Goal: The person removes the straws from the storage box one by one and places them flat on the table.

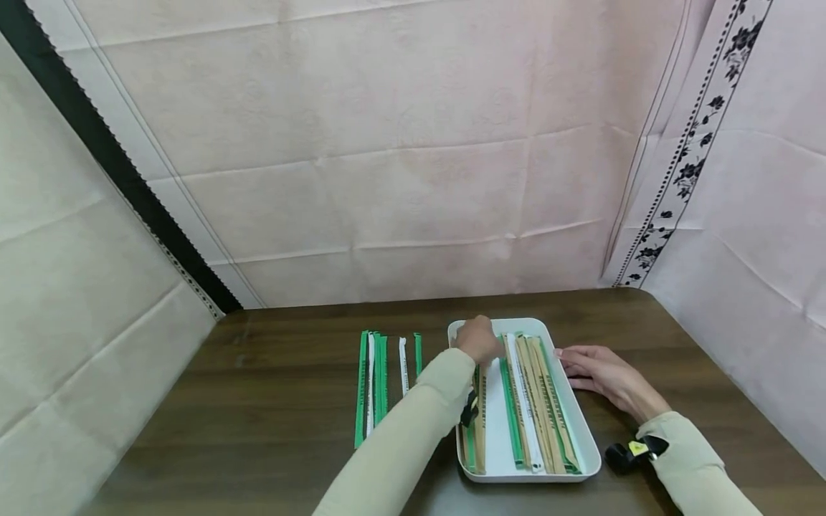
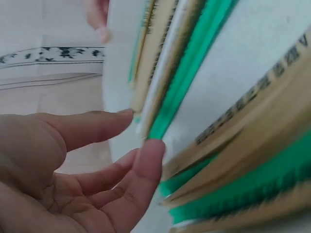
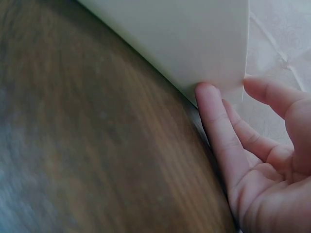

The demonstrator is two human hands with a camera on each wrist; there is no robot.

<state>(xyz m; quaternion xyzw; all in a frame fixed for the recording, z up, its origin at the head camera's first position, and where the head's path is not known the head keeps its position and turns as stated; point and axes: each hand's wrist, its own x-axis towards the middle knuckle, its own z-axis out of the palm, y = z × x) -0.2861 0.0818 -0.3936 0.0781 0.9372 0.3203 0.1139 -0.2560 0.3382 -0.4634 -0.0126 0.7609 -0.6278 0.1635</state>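
Note:
A white rectangular tray (image 1: 495, 430) holds several long, thin paper sleeves with printing, like wrapped chopsticks. Brown sleeves (image 1: 540, 401), a white sleeve (image 1: 524, 401) and green ones lie in its right part, and another brown and green group (image 2: 252, 160) lies along its left side. My left hand (image 1: 479, 340) is over the tray's far left part. In the left wrist view its thumb and index finger stand apart, fingertips right at the sleeves' ends, with nothing pinched. My right hand (image 1: 603, 376) touches the tray's right outer wall with extended fingers (image 3: 218, 126), thumb at the rim.
Left of the tray, green sleeves (image 1: 381, 380), a white sleeve (image 1: 371, 383) and a few more lie on the brown wooden table (image 1: 277, 401), partly behind my left forearm. Pale cloth (image 1: 413, 158) hangs behind and on both sides.

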